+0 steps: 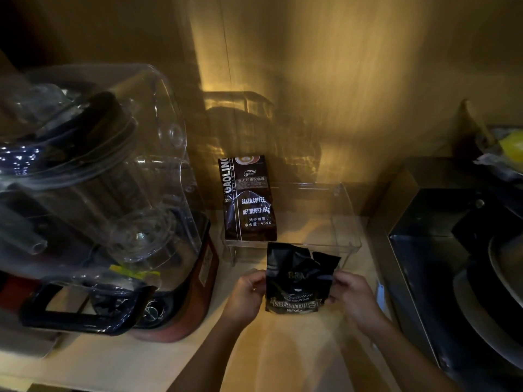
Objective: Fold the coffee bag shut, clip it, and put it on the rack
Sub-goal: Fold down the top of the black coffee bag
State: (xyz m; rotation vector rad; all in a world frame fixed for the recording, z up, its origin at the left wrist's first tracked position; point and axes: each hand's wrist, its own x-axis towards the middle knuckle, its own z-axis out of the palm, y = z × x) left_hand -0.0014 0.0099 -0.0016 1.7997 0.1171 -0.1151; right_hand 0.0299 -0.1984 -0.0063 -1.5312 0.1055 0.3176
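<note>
A small black coffee bag (297, 278) stands on the wooden counter in front of a clear acrylic rack (342, 222). Its top is open and crumpled, with a split between two flaps. My left hand (246, 295) pinches the bag's left edge and my right hand (352, 295) pinches its right edge. A larger dark coffee bag (249, 199) printed "BAKED COFFEE" stands on the left part of the rack. A light blue thing (380, 297) lies on the counter just right of my right hand; whether it is the clip I cannot tell.
A big blender (113, 207) with a clear cover and red base fills the left. A dark box-shaped appliance (452, 264) stands close on the right. A wooden wall (339, 80) closes the back. The counter's front edge (85, 372) runs lower left.
</note>
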